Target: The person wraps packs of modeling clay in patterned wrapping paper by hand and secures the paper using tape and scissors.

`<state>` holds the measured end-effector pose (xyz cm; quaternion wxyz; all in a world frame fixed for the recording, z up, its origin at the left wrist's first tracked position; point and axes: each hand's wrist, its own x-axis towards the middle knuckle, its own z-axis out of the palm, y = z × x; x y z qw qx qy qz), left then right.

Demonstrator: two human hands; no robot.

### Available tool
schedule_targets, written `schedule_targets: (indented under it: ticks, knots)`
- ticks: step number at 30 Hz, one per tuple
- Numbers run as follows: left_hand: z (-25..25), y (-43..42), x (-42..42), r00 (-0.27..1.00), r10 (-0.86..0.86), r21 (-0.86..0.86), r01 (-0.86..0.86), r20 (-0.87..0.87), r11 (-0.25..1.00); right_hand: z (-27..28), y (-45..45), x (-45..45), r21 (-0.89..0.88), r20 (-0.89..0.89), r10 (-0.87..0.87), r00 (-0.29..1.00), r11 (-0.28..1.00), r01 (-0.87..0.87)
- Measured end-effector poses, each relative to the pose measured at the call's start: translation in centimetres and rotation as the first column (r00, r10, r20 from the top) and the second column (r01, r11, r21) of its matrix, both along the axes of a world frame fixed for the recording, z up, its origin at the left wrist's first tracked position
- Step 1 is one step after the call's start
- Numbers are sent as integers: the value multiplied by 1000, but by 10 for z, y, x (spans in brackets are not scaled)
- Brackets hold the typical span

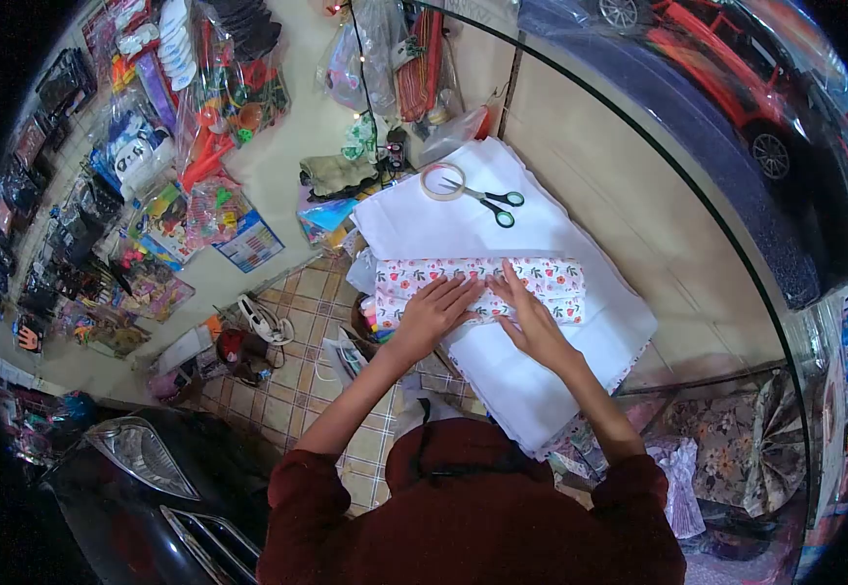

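A long piece of white floral-print paper or cloth (pixel 399 278), folded or wrapped into a flat oblong, lies on large white sheets (pixel 541 390). Whether anything is inside it cannot be seen. My left hand (pixel 438 310) rests flat on its front middle part, fingers stretched out. Close beside it, my right hand (pixel 533 327) touches the same oblong with fingers extended and thumb apart. Beyond the hands, scissors (pixel 487 200) with black and green handles lie on the sheets, one blade over a roll of tape (pixel 428 184).
Packaged goods (pixel 141 146) hang on the left wall. A curved glass edge (pixel 677 161) runs along the right, with a red toy car (pixel 726 58) behind it. At lower left stands a black toy vehicle (pixel 151 468). White sandals (pixel 266 322) lie on the tiled floor (pixel 297 366).
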<state>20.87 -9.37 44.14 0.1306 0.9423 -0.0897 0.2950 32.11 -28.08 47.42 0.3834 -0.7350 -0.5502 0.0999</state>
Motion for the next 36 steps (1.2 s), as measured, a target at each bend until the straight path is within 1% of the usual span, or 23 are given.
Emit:
schedule_targets:
  ticks: [3,6,9,11,14,15,17,18,20,21,23,24,27,30,33,36]
  knots:
    - [-9,-6,-4,994,22,-83,-13,111,996,-2,-2,-2,24,16,-16,1000,1000,16]
    - [-15,-13,-10,985,64,-136,-42,163,990,-3,-2,-3,69,9,-23,1000,997,22]
    - [-16,-23,-14,977,139,-211,-103,162,972,-2,-3,-3,59,-11,-15,1000,998,15]
    - [-17,-26,-14,974,142,-221,-102,175,970,0,-3,0,21,-36,1,999,1000,0]
    - [-22,-24,-14,978,113,-218,-74,174,973,15,-5,-3,81,-199,38,979,996,-22]
    - [-22,-23,-15,981,98,-215,-60,169,975,15,-5,-2,80,-201,34,979,997,-18]
    - [-18,-24,-16,981,123,-228,-87,149,970,16,-6,2,83,-207,27,978,996,-10]
    - [-13,-25,-17,981,135,-234,-100,138,967,18,-5,3,94,-237,45,971,995,-23]
    - [-3,-26,-21,990,125,-393,-88,68,915,23,-4,5,116,-296,83,952,992,-50]
    - [1,-26,-21,993,115,-469,-85,36,879,22,-3,9,117,-270,94,958,991,-65]
    - [5,-27,-17,987,159,-459,-134,15,878,16,-2,17,115,-216,117,969,989,-94]
    - [7,-27,-16,983,181,-454,-160,4,876,21,1,12,147,-239,83,967,988,-49]
    - [18,-29,-13,977,214,-411,-199,-11,890,19,5,13,125,-276,48,960,992,-13]
    - [16,-28,-10,975,219,-395,-194,19,898,14,9,15,116,-383,10,924,993,37]
    - [18,-29,-10,968,249,-331,-238,-8,913,11,11,15,97,-376,-10,927,994,50]
    - [12,-29,-6,961,240,-301,-191,135,935,11,12,11,95,-409,-15,912,994,59]
